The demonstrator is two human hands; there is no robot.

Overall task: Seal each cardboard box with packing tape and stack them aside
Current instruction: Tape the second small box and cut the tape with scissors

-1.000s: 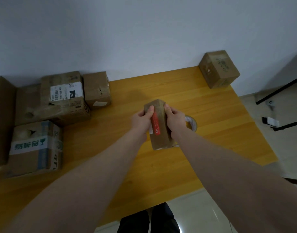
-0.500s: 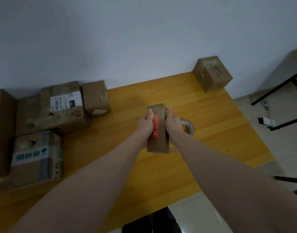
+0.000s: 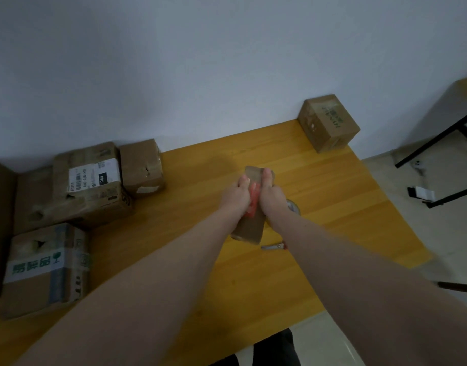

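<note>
Both hands have slid forward along the small cardboard box [image 3: 249, 223]; left hand [image 3: 236, 195] and right hand [image 3: 270, 194] grip its sides, fingers curled round it, mid-bench [image 3: 332, 207], tape roll [image 3: 293, 207] just beside, under a pale wall [image 3: 200, 62].

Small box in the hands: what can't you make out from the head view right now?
- Small box: top seam hidden by left hand and right hand.
- Red label: blurred, unreadable.
- Tape roll: mostly behind the right wrist.
- Tool on the table: partly covered, type unclear.
</note>
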